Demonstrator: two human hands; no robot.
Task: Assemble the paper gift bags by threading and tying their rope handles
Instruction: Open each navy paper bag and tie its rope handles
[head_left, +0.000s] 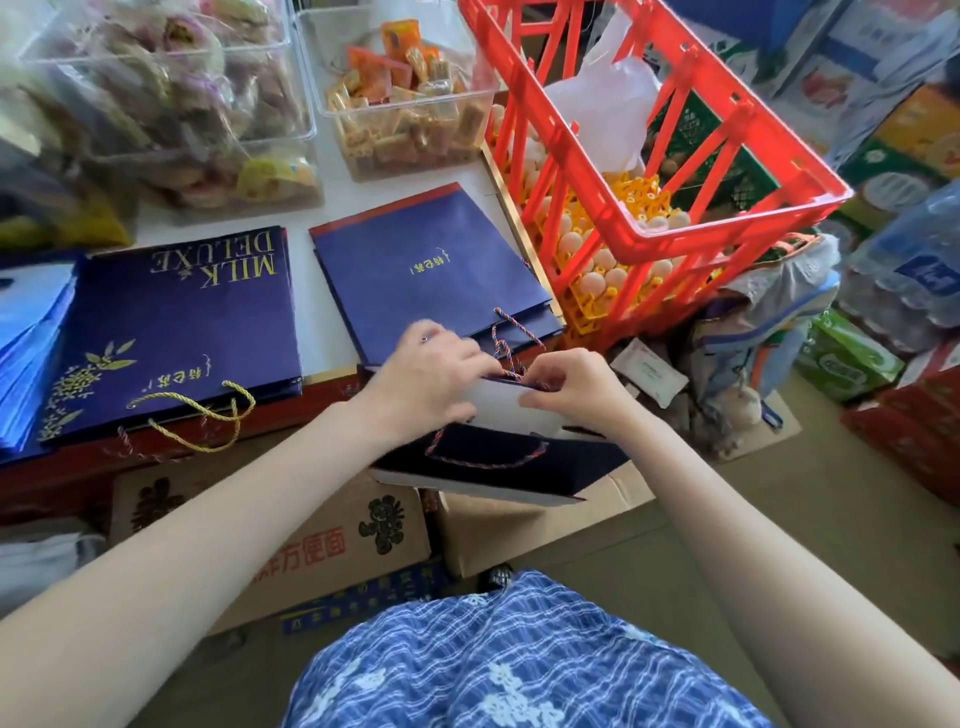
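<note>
Head view: your left hand (426, 374) and right hand (563, 387) both pinch the bag (498, 457) top edge. Rope (506, 348) rises just beyond your fingers, between both grips, nearer right; free end trails away from you.

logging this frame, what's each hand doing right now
left hand: fingers curled on the top edge of the navy gift bag.
right hand: pinching the red-and-blue rope handle at the bag's top edge.
</note>
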